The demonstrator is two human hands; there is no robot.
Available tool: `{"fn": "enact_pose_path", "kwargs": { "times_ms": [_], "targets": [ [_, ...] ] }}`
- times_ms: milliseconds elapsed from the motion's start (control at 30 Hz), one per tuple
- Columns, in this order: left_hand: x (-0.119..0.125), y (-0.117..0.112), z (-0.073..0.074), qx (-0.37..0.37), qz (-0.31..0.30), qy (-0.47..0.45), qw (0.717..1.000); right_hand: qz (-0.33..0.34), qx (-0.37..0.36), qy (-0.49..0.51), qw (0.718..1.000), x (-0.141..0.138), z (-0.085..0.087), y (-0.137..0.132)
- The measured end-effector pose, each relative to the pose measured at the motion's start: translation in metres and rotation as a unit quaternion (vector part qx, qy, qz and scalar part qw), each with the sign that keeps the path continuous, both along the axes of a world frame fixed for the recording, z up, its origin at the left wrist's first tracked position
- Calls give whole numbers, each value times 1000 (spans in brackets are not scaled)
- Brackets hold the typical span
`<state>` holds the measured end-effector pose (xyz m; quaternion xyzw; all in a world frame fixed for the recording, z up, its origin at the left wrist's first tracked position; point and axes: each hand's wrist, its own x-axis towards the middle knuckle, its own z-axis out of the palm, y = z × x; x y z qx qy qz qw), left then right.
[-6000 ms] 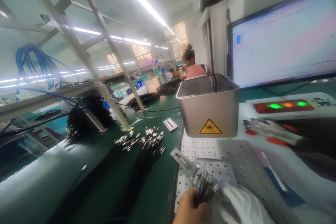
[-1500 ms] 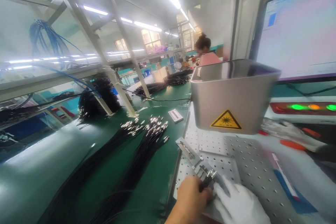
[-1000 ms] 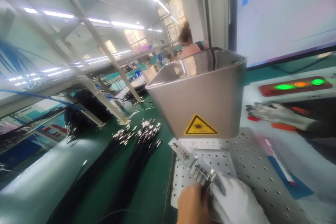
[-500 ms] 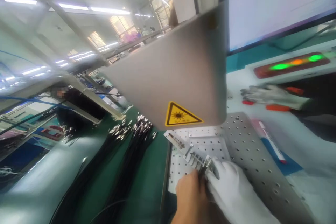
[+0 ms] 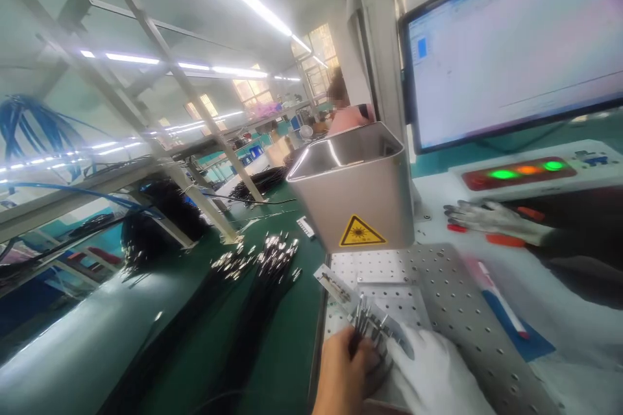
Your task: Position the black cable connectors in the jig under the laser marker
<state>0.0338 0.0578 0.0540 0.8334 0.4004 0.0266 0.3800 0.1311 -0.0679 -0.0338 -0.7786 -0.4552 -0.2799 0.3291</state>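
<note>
My bare left hand (image 5: 341,366) closes around a small bunch of black cables with slim metal ends (image 5: 361,318) that point up and away. The bunch is over a metal fixture strip (image 5: 338,288), which lies slantwise on a perforated plate (image 5: 384,266). White-gloved, my right hand (image 5: 433,363) is at the near right end of this fixture, close to my left fingers. Its thumb and fingers curl in there; what they grip is hidden. Blur hides the fixture's small slots.
Above the plate hangs a metal hood (image 5: 360,198) with a yellow laser warning triangle. Bundles of black cables (image 5: 253,311) lie on the green bench at left. To the right are a spare glove (image 5: 496,217), a marker (image 5: 501,301), a lit button panel (image 5: 525,172) and a monitor (image 5: 516,45).
The view has tilted up and back, so the hood looks smaller and its rim shows. The metal cable ends in my left hand now stand visible above the fixture; my hands are slightly further apart.
</note>
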Motion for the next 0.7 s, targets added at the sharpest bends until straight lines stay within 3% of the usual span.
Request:
{"fn": "enact_pose_path", "kwargs": {
  "times_ms": [133, 233, 333, 433, 700],
  "targets": [
    [0, -4, 2, -30, 24, -12, 999, -9, -17, -2, 1000, -1, 6, 0],
    [0, -6, 2, 13, 32, 23, 999, -9, -2, -17, 1000, 0, 7, -1],
    [-3, -5, -1, 53, 31, 36, 997, -3, -38, -45, 998, 2, 12, -3],
    [-3, -5, -4, 66, 31, 49, 996, 14, -77, -79, 994, 3, 16, -6],
    [4, -8, -16, 86, 49, 81, 992, 6, -78, -80, 994, 3, 17, -9]
  ]
}}
